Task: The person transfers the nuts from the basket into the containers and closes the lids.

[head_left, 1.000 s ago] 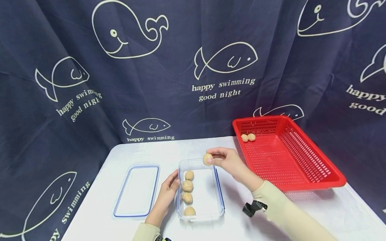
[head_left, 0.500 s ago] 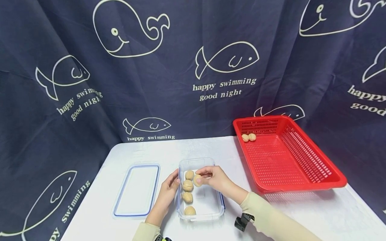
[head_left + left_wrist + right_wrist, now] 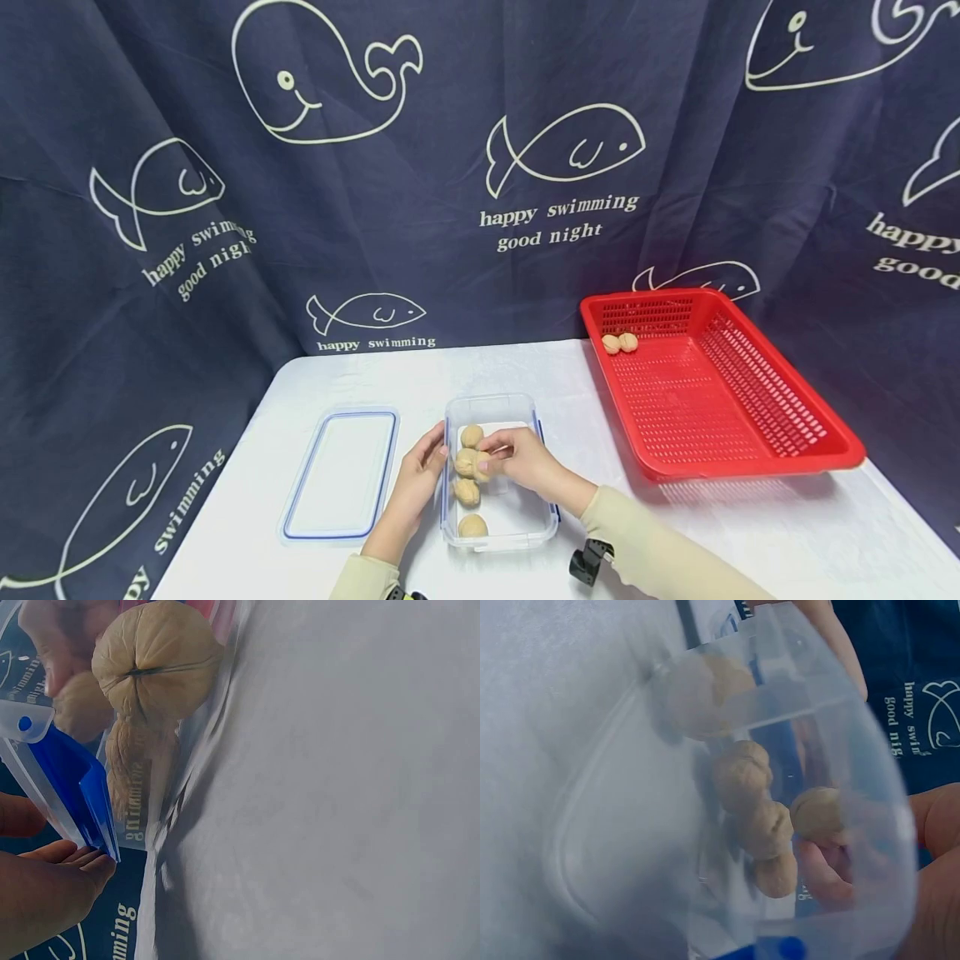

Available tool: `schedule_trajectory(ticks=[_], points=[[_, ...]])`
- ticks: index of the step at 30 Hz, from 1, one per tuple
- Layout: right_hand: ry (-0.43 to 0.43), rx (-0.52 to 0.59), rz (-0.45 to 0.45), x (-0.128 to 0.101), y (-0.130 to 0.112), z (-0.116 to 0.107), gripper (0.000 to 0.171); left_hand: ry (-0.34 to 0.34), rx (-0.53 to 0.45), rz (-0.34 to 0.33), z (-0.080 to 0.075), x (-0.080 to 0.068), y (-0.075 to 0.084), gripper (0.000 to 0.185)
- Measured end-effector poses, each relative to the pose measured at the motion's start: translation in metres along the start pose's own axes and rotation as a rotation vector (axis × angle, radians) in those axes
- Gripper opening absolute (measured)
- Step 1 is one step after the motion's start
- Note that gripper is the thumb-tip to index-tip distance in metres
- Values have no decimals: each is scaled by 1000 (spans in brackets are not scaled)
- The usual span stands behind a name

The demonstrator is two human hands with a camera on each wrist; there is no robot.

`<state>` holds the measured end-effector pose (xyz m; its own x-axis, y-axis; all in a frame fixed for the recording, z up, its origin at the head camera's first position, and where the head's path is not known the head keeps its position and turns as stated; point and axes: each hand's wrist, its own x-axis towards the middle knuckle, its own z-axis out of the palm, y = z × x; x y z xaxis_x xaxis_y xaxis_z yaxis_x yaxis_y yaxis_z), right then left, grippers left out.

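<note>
A clear plastic food container [image 3: 504, 543] stands on the table with a row of several walnuts [image 3: 467, 492] along its left wall. My left hand [image 3: 420, 471] holds that left wall, its fingers at the blue latch [image 3: 79, 784] in the left wrist view. Inside the container, my right hand [image 3: 521, 457] pinches a walnut [image 3: 817, 814] between thumb and fingers. This walnut is low, right beside the second walnut from the far end; whether it touches the floor I cannot tell.
The blue-edged lid [image 3: 341, 475] lies flat on the table, left of the container. At the back right stands a red plastic basket [image 3: 720, 462] with two walnuts [image 3: 620, 342] in its far left corner. A dark blue printed curtain [image 3: 450, 250] hangs behind the table.
From above the container's far right corner, my right hand has come down and left with its walnut, then nearer along the row. My left hand stays in place.
</note>
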<state>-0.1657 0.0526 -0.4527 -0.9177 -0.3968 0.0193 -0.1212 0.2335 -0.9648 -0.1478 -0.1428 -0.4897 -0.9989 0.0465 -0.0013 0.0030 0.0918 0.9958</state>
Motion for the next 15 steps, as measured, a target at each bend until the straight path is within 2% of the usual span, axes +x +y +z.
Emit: schedule_trajectory(ticks=[15], points=[[45,-90,104,1,6,11,17,-4,-21,-4,0,0,1,48]])
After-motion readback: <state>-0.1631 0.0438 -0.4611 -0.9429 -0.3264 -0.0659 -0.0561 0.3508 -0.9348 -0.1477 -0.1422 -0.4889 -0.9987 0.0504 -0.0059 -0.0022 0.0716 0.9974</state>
